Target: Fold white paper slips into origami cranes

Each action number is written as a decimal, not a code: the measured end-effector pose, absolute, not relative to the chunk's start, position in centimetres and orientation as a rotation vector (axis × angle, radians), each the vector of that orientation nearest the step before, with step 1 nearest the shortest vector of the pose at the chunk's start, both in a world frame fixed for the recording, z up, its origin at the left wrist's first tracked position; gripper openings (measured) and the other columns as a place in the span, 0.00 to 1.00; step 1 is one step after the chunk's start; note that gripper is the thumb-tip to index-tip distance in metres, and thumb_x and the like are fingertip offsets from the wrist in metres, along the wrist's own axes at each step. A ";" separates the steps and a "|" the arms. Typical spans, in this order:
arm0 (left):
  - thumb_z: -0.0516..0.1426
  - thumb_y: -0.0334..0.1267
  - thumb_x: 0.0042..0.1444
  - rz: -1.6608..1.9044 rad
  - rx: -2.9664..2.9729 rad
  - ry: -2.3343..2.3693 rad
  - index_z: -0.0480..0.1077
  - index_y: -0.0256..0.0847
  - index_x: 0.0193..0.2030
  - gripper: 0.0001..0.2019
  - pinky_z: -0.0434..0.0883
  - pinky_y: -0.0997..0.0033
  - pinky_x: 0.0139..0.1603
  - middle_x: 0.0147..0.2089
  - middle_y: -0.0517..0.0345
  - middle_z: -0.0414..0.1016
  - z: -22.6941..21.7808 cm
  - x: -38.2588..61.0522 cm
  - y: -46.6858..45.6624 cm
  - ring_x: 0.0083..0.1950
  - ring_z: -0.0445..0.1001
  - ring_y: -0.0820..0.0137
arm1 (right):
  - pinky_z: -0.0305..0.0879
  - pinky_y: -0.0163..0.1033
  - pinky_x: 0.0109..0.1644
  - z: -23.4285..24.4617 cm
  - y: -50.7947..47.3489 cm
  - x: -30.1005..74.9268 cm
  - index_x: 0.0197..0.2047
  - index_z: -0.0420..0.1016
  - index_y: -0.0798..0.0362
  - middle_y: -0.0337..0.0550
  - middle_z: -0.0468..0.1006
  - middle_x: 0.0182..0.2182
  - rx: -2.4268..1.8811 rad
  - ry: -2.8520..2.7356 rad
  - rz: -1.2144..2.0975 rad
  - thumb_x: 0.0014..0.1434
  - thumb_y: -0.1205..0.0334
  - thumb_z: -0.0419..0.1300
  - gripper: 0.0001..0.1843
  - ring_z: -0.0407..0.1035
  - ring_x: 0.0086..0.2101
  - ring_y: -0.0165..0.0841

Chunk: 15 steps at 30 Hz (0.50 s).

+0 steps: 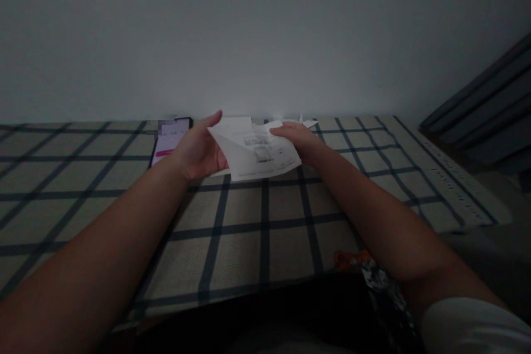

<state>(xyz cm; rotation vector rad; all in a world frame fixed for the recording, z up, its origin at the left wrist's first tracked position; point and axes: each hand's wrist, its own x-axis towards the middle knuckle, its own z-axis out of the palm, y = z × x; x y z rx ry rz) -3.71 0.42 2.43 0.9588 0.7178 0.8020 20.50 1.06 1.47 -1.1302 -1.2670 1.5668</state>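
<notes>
Paper, a white printed sheet with a fold running through it, is held up just above the far part of the checked tablecloth, between the two hands. Its left edge sits in the left hand, whose palm is behind that edge and whose fingers stretch up and forward past the sheet's top corner, loosely spread rather than curled. Its upper right corner is under the right hand, whose fingers bend down over the top edge and pinch it. The bottom edge of the sheet hangs free, close to the cloth. A phone with a lit screen lies on the cloth just behind the left hand. More white paper scraps lie by the wall, beyond the right hand.
</notes>
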 end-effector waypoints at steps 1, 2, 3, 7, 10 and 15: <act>0.50 0.60 0.65 0.837 0.945 0.691 0.73 0.36 0.57 0.30 0.77 0.61 0.51 0.48 0.45 0.83 2.6 -3.7 0.4 0.54 0.80 0.55 | 0.71 0.35 0.30 1.2 1.3 20.5 0.37 0.74 0.54 0.42 0.80 0.30 -1.116 -1.266 1.531 0.59 0.65 0.63 0.03 0.73 0.26 0.30; 0.47 0.63 0.64 0.854 0.935 0.689 0.74 0.35 0.57 0.33 0.78 0.61 0.49 0.47 0.44 0.83 2.7 -3.6 0.4 0.53 0.80 0.55 | 0.71 0.35 0.30 0.9 1.6 20.6 0.37 0.74 0.54 0.42 0.80 0.30 -1.105 -1.253 1.486 0.58 0.65 0.63 0.03 0.73 0.27 0.30; 0.47 0.62 0.65 0.878 0.934 0.705 0.74 0.34 0.55 0.33 0.78 0.62 0.47 0.45 0.45 0.83 2.8 -3.4 0.4 0.51 0.81 0.55 | 0.71 0.35 0.30 0.6 1.8 20.6 0.39 0.74 0.54 0.41 0.79 0.31 -1.103 -1.246 1.448 0.58 0.64 0.64 0.05 0.73 0.27 0.30; 0.61 0.33 0.59 1.064 0.992 0.829 0.76 0.33 0.47 0.10 0.79 0.71 0.43 0.37 0.51 0.84 2.9 -2.2 0.0 0.39 0.83 0.65 | 0.73 0.38 0.36 -0.1 2.5 20.5 0.48 0.71 0.53 0.44 0.78 0.37 -1.109 -1.312 1.305 0.60 0.57 0.63 0.15 0.73 0.31 0.31; 0.60 0.26 0.56 1.130 0.984 0.908 0.76 0.34 0.47 0.12 0.80 0.68 0.43 0.38 0.51 0.84 2.7 -1.8 0.1 0.40 0.83 0.63 | 0.73 0.42 0.43 0.0 2.3 20.7 0.60 0.65 0.50 0.49 0.77 0.46 -1.154 -1.526 0.966 0.61 0.54 0.61 0.25 0.74 0.40 0.35; 0.56 0.26 0.60 1.129 0.840 0.931 0.76 0.34 0.48 0.12 0.80 0.70 0.39 0.35 0.51 0.83 3.0 -2.3 0.9 0.36 0.83 0.65 | 0.56 0.54 0.66 0.6 1.5 21.3 0.59 0.73 0.49 0.52 0.66 0.65 -0.835 -2.109 0.231 0.62 0.66 0.55 0.22 0.60 0.64 0.42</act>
